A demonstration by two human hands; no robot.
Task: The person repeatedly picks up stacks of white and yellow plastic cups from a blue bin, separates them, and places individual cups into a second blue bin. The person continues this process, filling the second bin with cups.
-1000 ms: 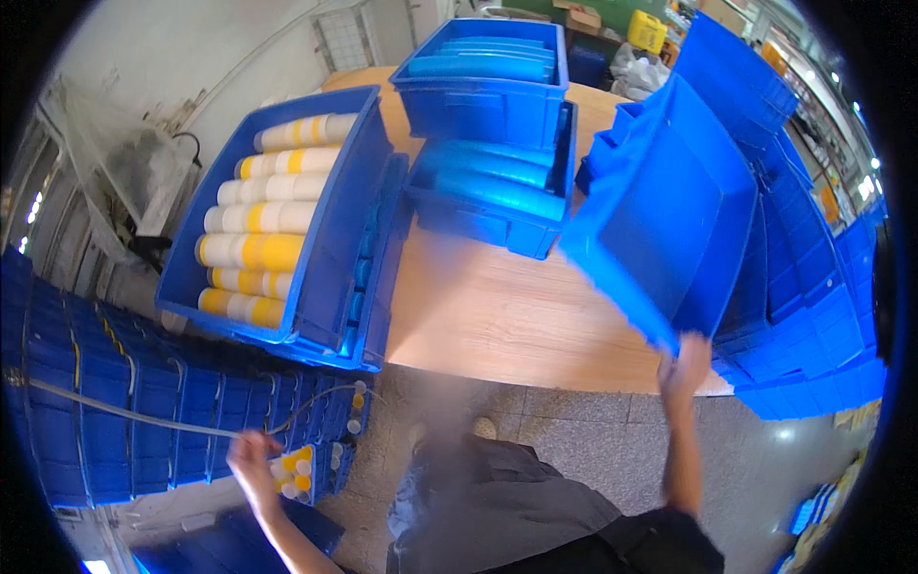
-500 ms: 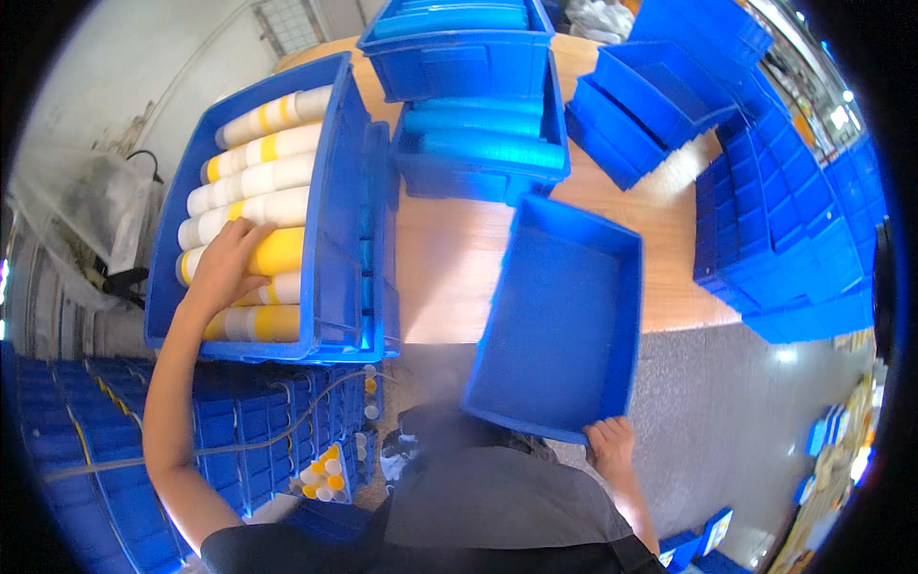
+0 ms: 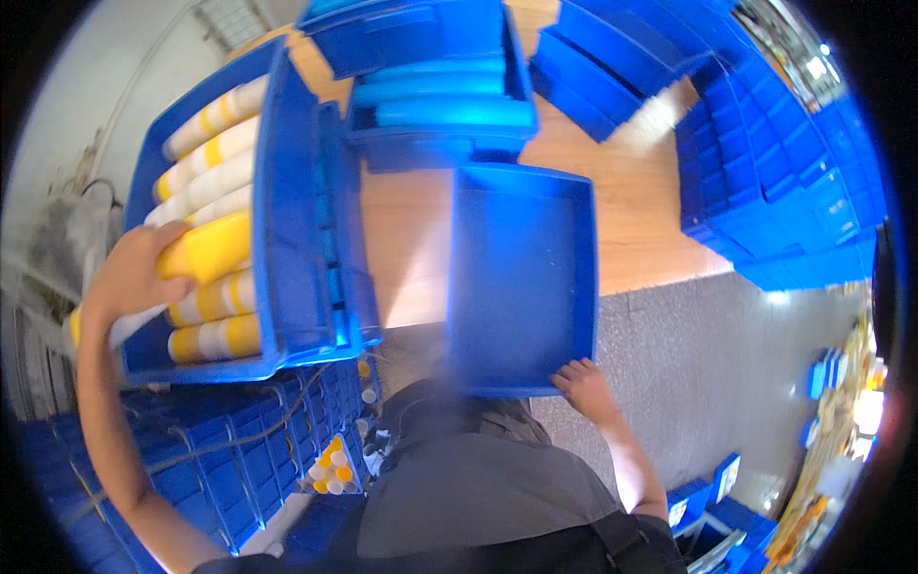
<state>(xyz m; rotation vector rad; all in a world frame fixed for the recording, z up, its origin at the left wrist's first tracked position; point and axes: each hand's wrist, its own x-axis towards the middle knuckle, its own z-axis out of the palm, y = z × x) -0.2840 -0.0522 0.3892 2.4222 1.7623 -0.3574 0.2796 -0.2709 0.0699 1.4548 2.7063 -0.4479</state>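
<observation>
My left hand [image 3: 139, 273] is closed round a long yellow-and-white roll [image 3: 212, 247] at the upright-walled blue bin [image 3: 273, 210] on the left. A white length of roll with a yellow end [image 3: 76, 325] juts past the bin's left wall below the hand; whether it belongs to the held roll I cannot tell. Several more white-and-yellow rolls [image 3: 215, 153] lie side by side in that bin. My right hand [image 3: 585, 385] grips the near rim of a shallow blue tray [image 3: 521, 277] with nothing in it, tilted in front of me over the table edge.
On the wooden table [image 3: 406, 239] stand stacked blue bins with light-blue rolls [image 3: 449, 110] at the back. More blue bins [image 3: 765, 182] are piled at the right. Below left are blue crates [image 3: 220, 459], a cable, and a crate of white and yellow round ends [image 3: 332, 469].
My left hand has moved left with the yellow-and-white roll, whose yellow part now tilts up out of the row. The tray has swung more upright in view, its near rim still in my right hand.
</observation>
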